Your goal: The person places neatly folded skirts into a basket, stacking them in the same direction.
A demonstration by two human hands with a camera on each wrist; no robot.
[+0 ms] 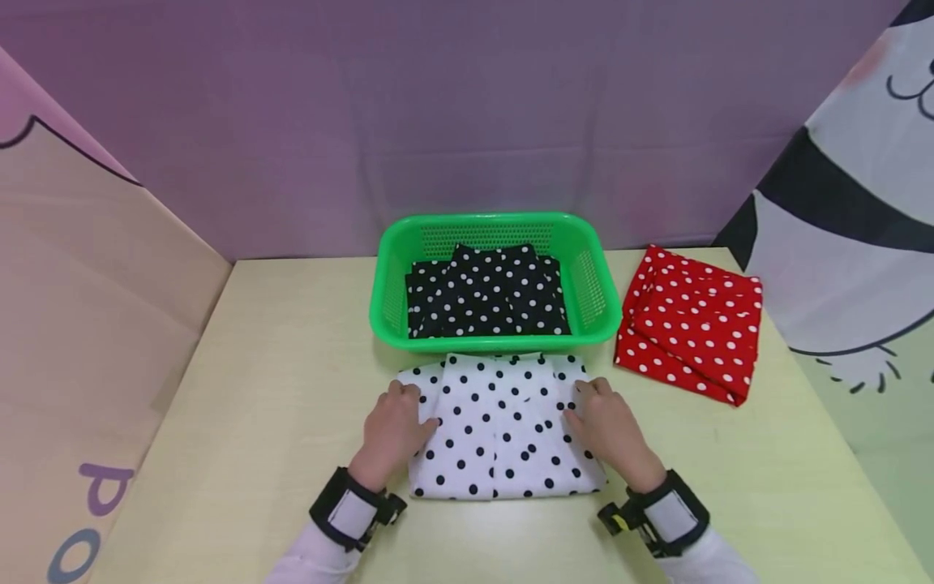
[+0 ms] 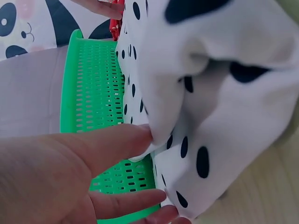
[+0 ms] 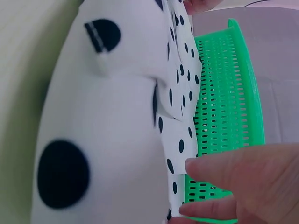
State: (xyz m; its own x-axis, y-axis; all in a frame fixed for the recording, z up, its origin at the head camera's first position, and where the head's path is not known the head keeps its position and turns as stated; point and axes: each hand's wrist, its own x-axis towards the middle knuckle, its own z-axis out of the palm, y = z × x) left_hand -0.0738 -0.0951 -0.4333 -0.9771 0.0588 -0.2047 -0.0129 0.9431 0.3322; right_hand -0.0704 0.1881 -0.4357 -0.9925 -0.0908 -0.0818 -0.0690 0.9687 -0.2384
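A white garment with black dots (image 1: 503, 430) lies folded on the table, just in front of the green basket (image 1: 496, 344). My left hand (image 1: 395, 428) rests at its left side. In the left wrist view the thumb (image 2: 140, 134) touches a fold, while the other fingers (image 2: 135, 201) meet the lower part. Mirroring it, my right hand (image 1: 610, 426) lies at the right side. The right wrist view has its thumb (image 3: 205, 169) and other fingers (image 3: 210, 208) against the cloth, spread apart. Some fingertips are hidden.
Folded black fabric with white dots (image 1: 481, 296) lies inside the basket. To the basket's right is folded red fabric with white dots (image 1: 693, 324). A purple cloth backdrop (image 1: 474, 122) hangs behind the pale wooden table (image 1: 292, 365).
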